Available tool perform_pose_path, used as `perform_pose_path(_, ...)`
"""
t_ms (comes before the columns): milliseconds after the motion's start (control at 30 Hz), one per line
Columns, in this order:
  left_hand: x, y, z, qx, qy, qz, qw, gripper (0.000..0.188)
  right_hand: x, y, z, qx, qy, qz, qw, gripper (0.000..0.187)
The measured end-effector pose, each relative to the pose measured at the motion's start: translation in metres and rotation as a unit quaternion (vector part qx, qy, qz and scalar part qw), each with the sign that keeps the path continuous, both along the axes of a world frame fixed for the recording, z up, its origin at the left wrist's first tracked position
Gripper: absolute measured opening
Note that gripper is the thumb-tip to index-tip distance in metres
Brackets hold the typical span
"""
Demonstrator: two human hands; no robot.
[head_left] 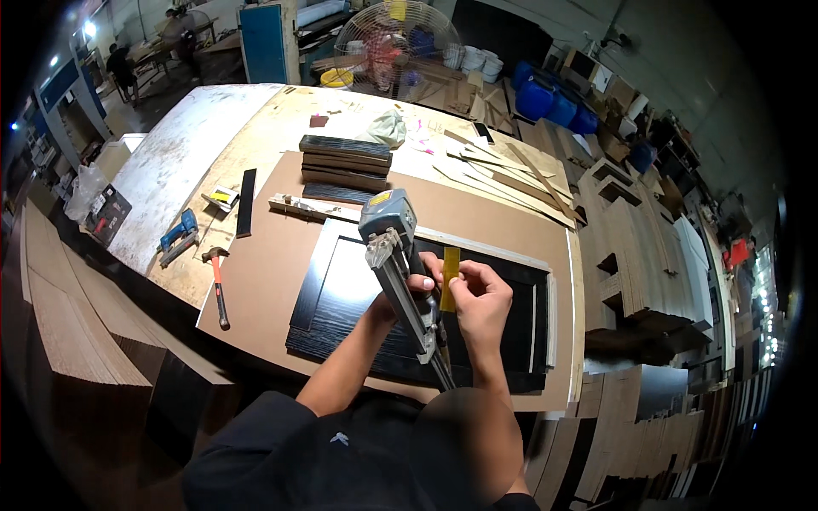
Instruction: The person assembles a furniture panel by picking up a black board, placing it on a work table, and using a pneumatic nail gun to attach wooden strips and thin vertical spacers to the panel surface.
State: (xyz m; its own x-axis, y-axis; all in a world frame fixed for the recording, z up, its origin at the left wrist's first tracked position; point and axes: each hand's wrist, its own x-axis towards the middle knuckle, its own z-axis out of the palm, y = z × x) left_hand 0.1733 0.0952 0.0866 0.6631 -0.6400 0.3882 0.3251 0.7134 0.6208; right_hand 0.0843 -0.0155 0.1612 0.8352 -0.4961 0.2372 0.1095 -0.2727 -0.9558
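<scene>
My left hand [413, 285] is closed round a grey pneumatic nail gun [388, 217], which is tilted with its long magazine slanting down toward my body. A flat yellow strip [449, 294], which looks like a stick of nails, stands upright between the fingers of my right hand [482, 300], beside the gun. My left fingertips reach close to the strip; whether they touch it I cannot tell. Beneath both hands lies a black wood-grain framed panel [341, 285], with pale strips along its far and right edges. The gun and my forearms hide part of it.
A brown board [256, 281] lies under the panel on the worktable. To the left are a hammer [220, 289], a blue nail gun [177, 238] and a black strip [246, 203]. Stacked dark boards [345, 162] and loose thin strips [503, 179] lie farther back. Wood piles flank the table.
</scene>
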Motion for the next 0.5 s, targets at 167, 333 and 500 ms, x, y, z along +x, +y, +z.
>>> perform_pose_path(167,-0.007,-0.001,0.006,0.011,-0.021,-0.012,1.0,0.015,0.002,-0.002,0.0,-0.036,-0.011,-0.064,0.997,0.008)
perform_pose_path(333,-0.016,-0.011,0.008,-0.024,0.024,0.047,0.998,0.021,-0.023,0.01,0.042,-0.206,-0.149,-0.054,0.966,0.011)
perform_pose_path(500,-0.014,-0.023,0.008,-0.084,0.075,0.056,0.992,0.025,-0.032,0.055,0.051,-0.382,-0.178,0.062,0.905,0.018)
